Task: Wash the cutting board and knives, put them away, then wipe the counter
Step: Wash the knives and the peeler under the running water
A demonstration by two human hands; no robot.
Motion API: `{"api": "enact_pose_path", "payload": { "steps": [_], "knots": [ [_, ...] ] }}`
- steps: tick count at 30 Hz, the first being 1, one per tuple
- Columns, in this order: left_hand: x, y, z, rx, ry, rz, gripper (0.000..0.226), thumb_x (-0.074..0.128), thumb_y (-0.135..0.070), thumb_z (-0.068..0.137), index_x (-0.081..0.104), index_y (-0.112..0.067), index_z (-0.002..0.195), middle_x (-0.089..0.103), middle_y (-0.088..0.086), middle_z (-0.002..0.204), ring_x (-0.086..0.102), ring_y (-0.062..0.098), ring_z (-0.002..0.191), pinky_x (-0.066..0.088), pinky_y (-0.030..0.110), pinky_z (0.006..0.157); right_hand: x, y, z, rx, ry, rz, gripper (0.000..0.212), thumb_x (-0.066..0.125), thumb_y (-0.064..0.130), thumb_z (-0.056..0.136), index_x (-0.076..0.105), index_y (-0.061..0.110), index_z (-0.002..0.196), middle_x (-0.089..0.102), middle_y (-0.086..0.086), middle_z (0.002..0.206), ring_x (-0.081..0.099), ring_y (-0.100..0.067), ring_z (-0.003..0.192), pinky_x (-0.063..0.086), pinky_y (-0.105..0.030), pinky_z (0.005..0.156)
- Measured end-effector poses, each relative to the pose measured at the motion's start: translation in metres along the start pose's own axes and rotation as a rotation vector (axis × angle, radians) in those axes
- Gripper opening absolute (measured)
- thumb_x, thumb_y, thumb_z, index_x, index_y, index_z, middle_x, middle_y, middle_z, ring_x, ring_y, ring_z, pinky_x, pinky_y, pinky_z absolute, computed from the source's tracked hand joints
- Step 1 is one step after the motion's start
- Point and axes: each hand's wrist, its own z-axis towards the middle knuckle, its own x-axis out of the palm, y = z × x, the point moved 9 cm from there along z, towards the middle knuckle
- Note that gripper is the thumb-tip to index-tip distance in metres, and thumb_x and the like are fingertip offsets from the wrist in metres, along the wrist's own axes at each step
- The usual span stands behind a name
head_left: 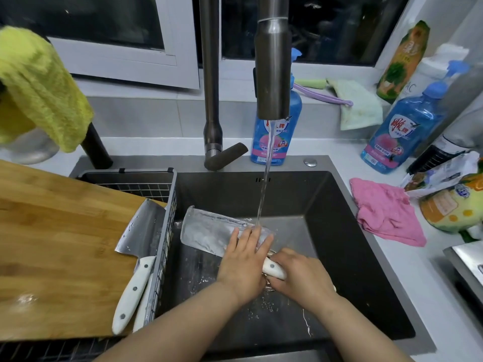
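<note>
A cleaver (206,232) with a wide steel blade lies across the dark sink (339,231) under the running tap stream. My right hand (300,278) grips its white handle (273,269). My left hand (244,265) rests flat on the wet blade with straight fingers. A second cleaver (142,231) with a white handle lies on the wooden cutting board (57,252) at the left, its blade over the wire rack's edge. Another white handle shows just beside it.
The faucet (273,69) pours water into the sink. Two blue dish soap bottles (277,137) (402,131) stand behind it. A pink cloth (386,212) lies on the right counter beside food packets. A yellow cloth (39,87) hangs at the left. A wire rack (146,184) sits in the sink's left part.
</note>
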Motion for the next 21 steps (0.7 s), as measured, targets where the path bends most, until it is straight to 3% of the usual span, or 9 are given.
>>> {"api": "enact_pose_path", "payload": {
  "steps": [3, 4, 7, 9, 11, 13, 15, 18, 21],
  "knots": [
    [0.000, 0.016, 0.003, -0.061, 0.016, 0.031, 0.081, 0.048, -0.030, 0.088, -0.007, -0.024, 0.146, -0.012, 0.008, 0.155, -0.010, 0.024, 0.143, -0.015, 0.039, 0.113, 0.011, -0.002, -0.006, -0.006, 0.100, 0.101, 0.070, 0.026, 0.059, 0.066, 0.062, 0.020, 0.112, 0.063, -0.001, 0.112, 0.065, -0.030, 0.097, 0.047, -0.031, 0.077],
    [-0.002, 0.028, 0.003, -0.108, 0.016, 0.023, 0.083, 0.050, -0.031, 0.087, -0.009, -0.023, 0.146, -0.013, 0.008, 0.155, -0.011, 0.024, 0.143, -0.013, 0.039, 0.113, 0.009, -0.003, -0.007, -0.007, 0.100, 0.075, 0.070, 0.024, 0.059, 0.067, 0.061, 0.023, 0.113, 0.062, 0.000, 0.114, 0.063, -0.029, 0.100, 0.046, -0.030, 0.078],
    [-0.002, 0.052, -0.001, -0.188, 0.014, 0.003, 0.085, 0.050, -0.031, 0.087, -0.011, -0.017, 0.145, -0.016, 0.010, 0.154, -0.015, 0.024, 0.142, -0.012, 0.038, 0.113, 0.013, -0.011, -0.010, 0.015, 0.105, 0.069, 0.041, 0.046, 0.046, 0.083, 0.057, 0.027, 0.117, 0.058, 0.005, 0.119, 0.059, -0.024, 0.107, 0.043, -0.028, 0.083],
    [0.001, 0.038, -0.005, -0.117, 0.029, -0.007, 0.085, 0.049, -0.027, 0.087, -0.011, -0.014, 0.145, -0.016, 0.007, 0.154, -0.017, 0.020, 0.142, -0.015, 0.034, 0.112, 0.013, -0.013, -0.011, 0.032, 0.061, 0.058, 0.040, 0.050, 0.047, 0.073, 0.065, 0.028, 0.104, 0.065, 0.007, 0.104, 0.067, -0.021, 0.091, 0.047, -0.026, 0.073],
    [0.006, 0.014, -0.008, 0.013, 0.057, -0.044, 0.083, 0.048, -0.024, 0.086, -0.009, -0.015, 0.146, -0.015, 0.003, 0.155, -0.016, 0.015, 0.142, -0.018, 0.029, 0.109, 0.001, -0.010, -0.010, 0.028, -0.008, -0.006, 0.032, 0.056, 0.049, 0.058, 0.071, 0.032, 0.079, 0.067, 0.015, 0.078, 0.068, -0.010, 0.063, 0.046, -0.019, 0.054],
    [0.005, 0.015, -0.008, 0.044, 0.037, -0.043, 0.080, 0.046, -0.024, 0.087, -0.009, -0.016, 0.146, -0.014, 0.000, 0.155, -0.016, 0.012, 0.142, -0.019, 0.026, 0.106, 0.005, -0.007, -0.010, 0.035, 0.063, 0.009, 0.036, 0.053, 0.047, 0.066, 0.070, 0.030, 0.093, 0.067, 0.011, 0.091, 0.069, -0.015, 0.079, 0.048, -0.022, 0.064],
    [-0.002, 0.047, -0.010, -0.087, -0.030, -0.041, 0.082, 0.048, -0.026, 0.088, -0.010, -0.016, 0.145, -0.012, 0.000, 0.155, -0.014, 0.013, 0.142, -0.016, 0.029, 0.109, 0.016, -0.014, -0.014, 0.052, 0.148, 0.076, 0.053, 0.037, 0.047, 0.070, 0.061, 0.028, 0.112, 0.061, 0.005, 0.114, 0.062, -0.025, 0.101, 0.045, -0.028, 0.079],
    [-0.003, 0.101, -0.022, -0.340, -0.043, -0.083, 0.083, 0.048, -0.034, 0.090, -0.010, -0.012, 0.145, -0.011, 0.003, 0.156, -0.011, 0.017, 0.143, -0.008, 0.034, 0.115, 0.016, -0.028, -0.018, 0.104, 0.140, 0.079, 0.043, 0.046, 0.047, 0.081, 0.058, 0.028, 0.117, 0.059, 0.005, 0.119, 0.059, -0.023, 0.107, 0.043, -0.028, 0.083],
    [0.001, 0.111, -0.032, -0.394, -0.077, -0.189, 0.082, 0.049, -0.037, 0.089, -0.005, -0.012, 0.146, -0.003, 0.003, 0.156, -0.005, 0.017, 0.144, -0.005, 0.032, 0.115, 0.018, -0.034, -0.023, 0.187, 0.135, 0.125, 0.043, 0.051, 0.046, 0.082, 0.053, 0.029, 0.121, 0.059, 0.008, 0.119, 0.057, -0.018, 0.110, 0.041, -0.025, 0.084]
  ]
}}
